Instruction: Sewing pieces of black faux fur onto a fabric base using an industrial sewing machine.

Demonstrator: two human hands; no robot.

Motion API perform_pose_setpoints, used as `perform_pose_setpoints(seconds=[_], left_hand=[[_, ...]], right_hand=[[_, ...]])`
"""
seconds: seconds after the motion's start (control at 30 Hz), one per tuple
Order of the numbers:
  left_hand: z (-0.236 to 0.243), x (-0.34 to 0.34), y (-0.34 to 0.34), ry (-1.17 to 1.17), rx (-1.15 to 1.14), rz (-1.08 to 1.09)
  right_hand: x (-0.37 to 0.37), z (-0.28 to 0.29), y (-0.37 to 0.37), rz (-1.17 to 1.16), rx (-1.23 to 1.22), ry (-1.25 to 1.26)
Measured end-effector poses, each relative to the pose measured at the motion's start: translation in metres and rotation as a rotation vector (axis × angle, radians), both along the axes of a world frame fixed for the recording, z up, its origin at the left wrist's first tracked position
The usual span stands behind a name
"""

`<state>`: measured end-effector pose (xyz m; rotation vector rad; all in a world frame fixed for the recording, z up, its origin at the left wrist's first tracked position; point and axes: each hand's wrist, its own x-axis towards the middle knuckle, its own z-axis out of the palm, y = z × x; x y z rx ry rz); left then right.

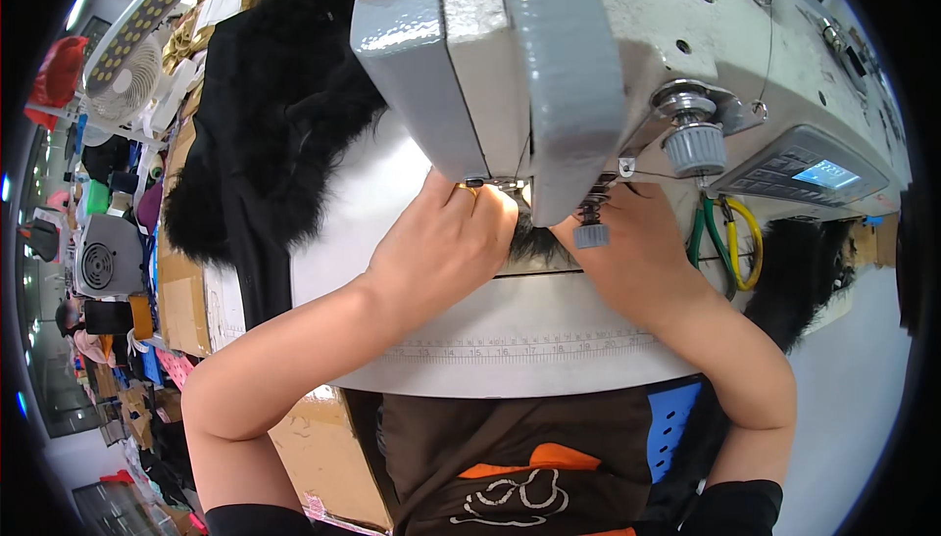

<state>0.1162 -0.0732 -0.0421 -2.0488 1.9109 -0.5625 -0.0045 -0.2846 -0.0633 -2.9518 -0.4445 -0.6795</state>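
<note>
A sewing machine [573,85] with a grey-white head stands over a pale work surface. Below its needle area, a tuft of black furry fabric [534,245] shows between my two hands. My left hand [454,234] is closed, its fingers curled at the left of the needle area against this fabric; a ring is on one finger. To the right of the fabric is my right hand [632,247], partly covered by the machine head and a spring-loaded knob. Its thumb side points toward the fabric, while most of its fingers are hidden.
More black furry fabric [284,95] is heaped at the left, with a strip hanging over the table edge. Green-and-yellow-handled scissors [742,242] rest at the right below a control panel [814,171]. A ruler scale [520,348] runs along the near edge. Cardboard boxes [328,458] stand lower left.
</note>
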Motion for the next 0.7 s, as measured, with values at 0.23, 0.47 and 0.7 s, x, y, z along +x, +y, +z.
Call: perform_pose_setpoints(seconds=[0.23, 0.47, 0.7], left_hand=[[-0.0039, -0.0007, 0.001, -0.026, -0.019, -0.02], [-0.0085, 0.0005, 0.0039, -0.011, -0.056, -0.002], [-0.0062, -0.0049, 0.0015, 0.046, -0.071, 0.04]], right_hand=[[-0.0046, 0.0063, -0.0045, 0.048, -0.095, -0.017], [-0.003, 0.0057, -0.0035, 0.015, -0.08, 0.008], [-0.0029, 0.0065, -0.0079, 0.023, -0.063, 0.037]])
